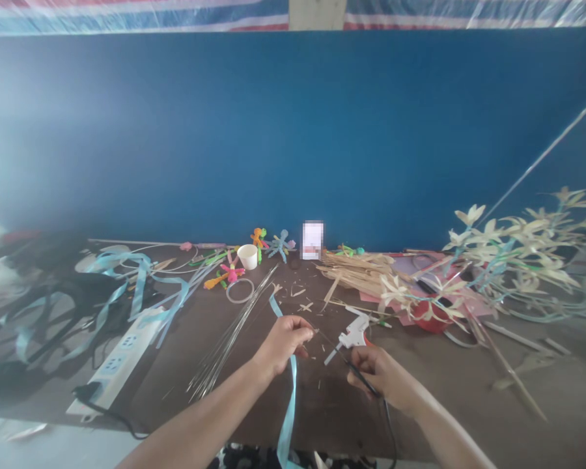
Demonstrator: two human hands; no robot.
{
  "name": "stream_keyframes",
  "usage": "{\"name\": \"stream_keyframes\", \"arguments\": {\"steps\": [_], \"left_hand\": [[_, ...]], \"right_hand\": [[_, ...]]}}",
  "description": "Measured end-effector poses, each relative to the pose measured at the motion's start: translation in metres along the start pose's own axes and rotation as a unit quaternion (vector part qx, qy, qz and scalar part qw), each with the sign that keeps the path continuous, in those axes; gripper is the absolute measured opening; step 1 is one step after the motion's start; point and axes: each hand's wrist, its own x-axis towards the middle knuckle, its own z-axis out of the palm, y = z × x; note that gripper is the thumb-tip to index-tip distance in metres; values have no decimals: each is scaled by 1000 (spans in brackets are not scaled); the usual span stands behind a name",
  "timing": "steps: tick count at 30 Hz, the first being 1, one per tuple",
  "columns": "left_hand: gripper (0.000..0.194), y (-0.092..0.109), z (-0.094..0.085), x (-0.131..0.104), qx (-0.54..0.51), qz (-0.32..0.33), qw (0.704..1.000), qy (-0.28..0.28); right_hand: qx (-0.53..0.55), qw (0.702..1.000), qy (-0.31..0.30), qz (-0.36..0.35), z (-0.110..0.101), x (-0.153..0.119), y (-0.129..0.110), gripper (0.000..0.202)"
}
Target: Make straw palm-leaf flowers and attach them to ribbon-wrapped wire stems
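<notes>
My left hand (284, 341) pinches the top end of a thin dark wire (333, 344) together with a light blue ribbon (289, 404) that hangs down past the table's front edge. My right hand (381, 375) grips the lower part of the same wire, which runs slanted between both hands. Both hands hover over the dark brown table (185, 339) near its front. A white glue gun (352, 332) lies just beyond my right hand. A bundle of thin silver wires (234, 332) lies left of my left hand.
A white power strip (120, 359) and loose blue ribbons (137, 286) lie at the left. A white cup (247, 256), small colourful figures (273, 244), a tape ring (240, 290) and straw strips (356, 270) sit further back. Straw flowers (508, 254) fill the right, by a red bowl (432, 319).
</notes>
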Motion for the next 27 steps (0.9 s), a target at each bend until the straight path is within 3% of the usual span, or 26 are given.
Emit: {"name": "stream_keyframes", "arguments": {"steps": [9,18,27], "left_hand": [[6,1,0,-1,-14,-5,1000,-6],[7,-11,2,0,-219,-61,973,-28],[10,-14,7,-2,-245,-71,967,-5]], "right_hand": [[4,1000,-1,-2,-1,0,3,26],[6,1000,24,-8,2,2,7,28],[-8,1000,25,-5,4,-1,6,28]]}}
